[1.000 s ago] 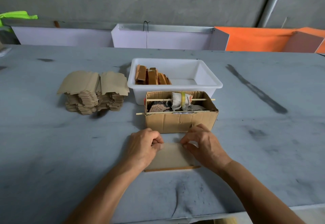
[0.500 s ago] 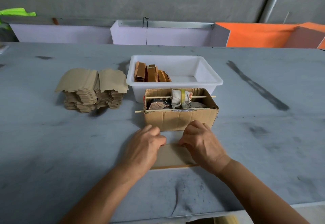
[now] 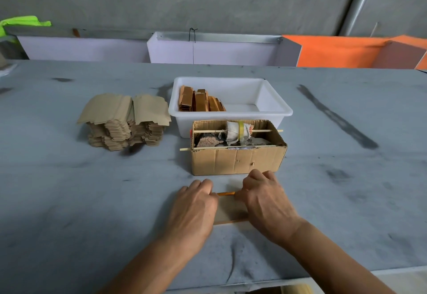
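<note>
Head view: my left hand (image 3: 194,210) and my right hand (image 3: 265,203) are both down on a flat cardboard piece (image 3: 231,209) that lies on the grey table (image 3: 69,189) right in front of me. Each hand has its fingers curled over the far edge of the cardboard piece and grips it there. A thin orange strip of that edge shows in the gap between my knuckles, and the near edge shows between my wrists. My fingertips are tucked out of sight, so I cannot tell how far under they go.

Just beyond my hands stands an open cardboard box (image 3: 238,159), near them but not touching. Two thin sticks (image 3: 265,130) run across its top, and one carries a cloth bundle (image 3: 238,129) wrapped with a yellow band. Behind the box, close against it, sits a white tub (image 3: 286,111) with folded pieces (image 3: 201,102) of brown card standing at its left end. Off to the left of the tub, a stack of blanks (image 3: 124,120) — two piles side by side — rests on the table.
</note>
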A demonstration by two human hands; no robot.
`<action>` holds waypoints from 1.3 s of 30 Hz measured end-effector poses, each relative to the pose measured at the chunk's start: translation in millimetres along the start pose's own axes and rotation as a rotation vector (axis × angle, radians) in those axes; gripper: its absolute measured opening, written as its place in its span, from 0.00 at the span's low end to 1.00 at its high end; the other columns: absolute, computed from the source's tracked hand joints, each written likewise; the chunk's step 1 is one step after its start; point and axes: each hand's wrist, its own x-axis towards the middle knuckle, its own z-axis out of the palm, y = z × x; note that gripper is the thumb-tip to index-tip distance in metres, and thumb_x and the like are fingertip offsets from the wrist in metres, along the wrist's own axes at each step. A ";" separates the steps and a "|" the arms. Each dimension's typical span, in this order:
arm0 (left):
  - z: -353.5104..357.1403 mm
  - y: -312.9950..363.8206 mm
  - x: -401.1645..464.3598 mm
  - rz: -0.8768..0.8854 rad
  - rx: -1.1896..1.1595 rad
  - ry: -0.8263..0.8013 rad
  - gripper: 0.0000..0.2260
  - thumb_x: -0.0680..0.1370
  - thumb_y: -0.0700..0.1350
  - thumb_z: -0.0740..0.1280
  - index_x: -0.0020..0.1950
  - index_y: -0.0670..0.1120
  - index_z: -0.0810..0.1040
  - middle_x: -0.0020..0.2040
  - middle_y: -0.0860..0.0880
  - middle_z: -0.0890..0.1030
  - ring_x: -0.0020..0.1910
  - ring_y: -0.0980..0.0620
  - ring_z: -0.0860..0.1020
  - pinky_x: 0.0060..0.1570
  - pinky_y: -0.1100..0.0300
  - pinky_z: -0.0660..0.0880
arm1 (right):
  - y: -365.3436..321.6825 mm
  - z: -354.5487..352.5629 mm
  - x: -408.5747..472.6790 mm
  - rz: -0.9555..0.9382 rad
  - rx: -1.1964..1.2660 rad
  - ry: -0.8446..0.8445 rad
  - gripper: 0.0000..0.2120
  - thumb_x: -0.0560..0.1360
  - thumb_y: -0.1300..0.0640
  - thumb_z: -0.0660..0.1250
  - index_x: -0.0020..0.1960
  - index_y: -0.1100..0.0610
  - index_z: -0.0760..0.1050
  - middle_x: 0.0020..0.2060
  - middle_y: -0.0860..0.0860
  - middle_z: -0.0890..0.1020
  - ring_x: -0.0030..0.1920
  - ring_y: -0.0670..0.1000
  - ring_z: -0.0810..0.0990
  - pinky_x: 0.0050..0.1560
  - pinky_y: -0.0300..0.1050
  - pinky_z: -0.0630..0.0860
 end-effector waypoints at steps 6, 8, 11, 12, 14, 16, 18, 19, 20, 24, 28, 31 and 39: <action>-7.4 19.2 0.9 -0.030 0.070 0.011 0.06 0.67 0.46 0.75 0.43 0.49 0.83 0.39 0.49 0.76 0.39 0.49 0.77 0.34 0.57 0.72 | -10.8 -3.2 -4.1 -0.015 -0.037 0.039 0.11 0.64 0.59 0.61 0.37 0.48 0.80 0.29 0.48 0.75 0.35 0.50 0.75 0.32 0.44 0.70; -3.4 19.2 -0.3 -0.044 0.016 -0.026 0.07 0.77 0.46 0.66 0.52 0.48 0.81 0.47 0.48 0.75 0.48 0.47 0.76 0.42 0.54 0.70 | -8.5 -1.9 -4.6 -0.015 -0.036 0.055 0.10 0.60 0.58 0.69 0.39 0.47 0.81 0.30 0.48 0.76 0.35 0.51 0.76 0.31 0.44 0.70; 10.4 16.7 4.1 -0.102 0.015 0.005 0.15 0.84 0.43 0.49 0.63 0.45 0.72 0.57 0.47 0.67 0.59 0.45 0.66 0.52 0.52 0.61 | -2.9 0.1 -4.6 -0.008 -0.010 0.069 0.10 0.59 0.57 0.73 0.40 0.46 0.82 0.31 0.47 0.76 0.35 0.50 0.76 0.31 0.44 0.70; 11.0 15.8 5.2 -0.107 0.039 0.009 0.15 0.84 0.43 0.49 0.64 0.45 0.72 0.57 0.48 0.67 0.60 0.45 0.65 0.52 0.52 0.60 | -0.5 0.7 -5.2 -0.005 0.001 0.077 0.09 0.60 0.56 0.73 0.39 0.46 0.82 0.31 0.47 0.76 0.35 0.50 0.76 0.31 0.44 0.70; 13.5 11.0 3.5 -0.128 0.020 0.004 0.15 0.83 0.42 0.51 0.66 0.48 0.70 0.57 0.49 0.66 0.59 0.46 0.64 0.51 0.53 0.60 | 5.3 3.9 -7.5 -0.007 0.022 0.113 0.07 0.62 0.57 0.74 0.38 0.47 0.82 0.32 0.46 0.76 0.35 0.50 0.77 0.32 0.44 0.72; 13.3 3.6 -0.8 -0.162 0.013 0.010 0.16 0.82 0.41 0.52 0.68 0.51 0.69 0.57 0.50 0.66 0.59 0.47 0.65 0.52 0.54 0.61 | 10.5 7.3 -10.7 0.000 0.072 0.139 0.08 0.64 0.59 0.74 0.40 0.48 0.83 0.33 0.47 0.78 0.36 0.51 0.77 0.32 0.45 0.74; 14.0 -1.8 -4.0 -0.192 0.018 0.023 0.18 0.81 0.40 0.52 0.69 0.53 0.69 0.58 0.51 0.67 0.59 0.48 0.66 0.53 0.55 0.62 | 13.4 11.1 -12.0 0.028 0.133 0.150 0.11 0.63 0.63 0.72 0.41 0.49 0.84 0.34 0.48 0.79 0.36 0.53 0.78 0.32 0.46 0.73; 13.3 -3.4 -5.5 -0.204 0.018 0.024 0.19 0.81 0.40 0.52 0.69 0.54 0.68 0.58 0.51 0.67 0.59 0.48 0.66 0.53 0.56 0.62 | 14.5 11.9 -12.0 0.048 0.167 0.151 0.12 0.63 0.65 0.71 0.41 0.50 0.84 0.34 0.48 0.79 0.37 0.53 0.78 0.33 0.47 0.73; 12.9 -4.3 -6.7 -0.212 0.018 0.019 0.19 0.81 0.40 0.52 0.70 0.55 0.68 0.58 0.52 0.67 0.59 0.49 0.66 0.53 0.56 0.62 | 14.9 12.7 -12.1 0.066 0.205 0.152 0.11 0.64 0.65 0.68 0.40 0.51 0.84 0.35 0.49 0.80 0.37 0.54 0.78 0.33 0.47 0.73; 13.5 -7.2 -11.6 -0.231 0.007 0.010 0.20 0.81 0.41 0.52 0.72 0.56 0.64 0.59 0.53 0.67 0.59 0.50 0.65 0.55 0.56 0.62 | 15.6 17.0 -14.5 0.112 0.334 0.154 0.15 0.66 0.68 0.64 0.44 0.54 0.84 0.38 0.51 0.81 0.40 0.57 0.79 0.36 0.52 0.74; 13.3 -8.0 -10.7 -0.241 -0.018 0.027 0.17 0.81 0.41 0.53 0.66 0.54 0.71 0.58 0.54 0.68 0.59 0.50 0.67 0.53 0.57 0.62 | 14.5 21.6 -15.7 0.153 0.431 0.113 0.16 0.75 0.66 0.62 0.56 0.52 0.82 0.49 0.50 0.80 0.52 0.54 0.74 0.50 0.50 0.71; 13.9 -10.7 -12.6 -0.237 -0.060 0.035 0.18 0.80 0.41 0.53 0.67 0.55 0.72 0.58 0.54 0.68 0.59 0.51 0.66 0.54 0.58 0.62 | 14.2 17.9 -22.8 0.089 0.390 0.115 0.15 0.77 0.52 0.56 0.54 0.51 0.80 0.50 0.47 0.80 0.53 0.52 0.74 0.50 0.48 0.71; 17.5 -16.7 -23.1 -0.213 -0.309 0.176 0.17 0.78 0.47 0.59 0.66 0.54 0.75 0.58 0.54 0.74 0.57 0.51 0.71 0.57 0.57 0.66 | 29.3 23.9 -41.0 0.029 0.482 0.023 0.28 0.72 0.35 0.60 0.66 0.49 0.70 0.62 0.44 0.75 0.64 0.43 0.66 0.64 0.45 0.65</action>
